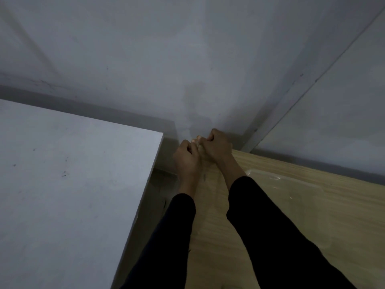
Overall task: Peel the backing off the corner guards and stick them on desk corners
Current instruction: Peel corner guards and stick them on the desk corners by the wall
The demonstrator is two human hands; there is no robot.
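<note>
My left hand (186, 158): curled, fingers folded in, pressed against the right at the far corner of the wooden table (260, 215), close to the wall (187, 59).
My right hand (216, 146): curled likewise, knuckles up, touching the left; both are bunched together at that corner.
Corner guard: not discernible; the picture is dim and my fingers cover the spot, so I cannot tell whether either hand is clamped on it.
Sleeves (270, 226): black, both arms reaching forward over the wood.
Clear plastic piece (281, 180): lying on the wooden table, right of my right forearm.
White table (62, 174): left, separated from the wooden one by a narrow gap.
</note>
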